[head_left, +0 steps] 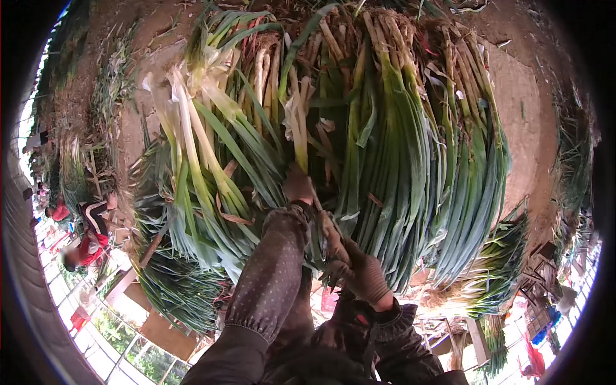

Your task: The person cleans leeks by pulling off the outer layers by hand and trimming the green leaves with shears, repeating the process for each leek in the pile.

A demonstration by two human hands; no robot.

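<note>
Outstretched left grip (299, 187) clasps a leek (299, 138); right grip (366, 274), closer in, clutches a withered leaf (329, 230)

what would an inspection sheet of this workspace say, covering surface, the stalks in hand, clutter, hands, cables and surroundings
surface: flat tan-brown ground, visible on both sides of the large heap
job's things: large heap of long green leafy stalks, pale ends mostly facing away from the wearer
clutter: curled dry brown leaf scraps lying on the green leaves
hands: left hand appears closed around a pale-to-green upright stalk; right hand, in a ribbed brownish glove, grips the near end of a twisted brown strip
cables: nothing seen
surroundings: person in red and dark clothing at far left; smaller green stalk pile near left
</note>
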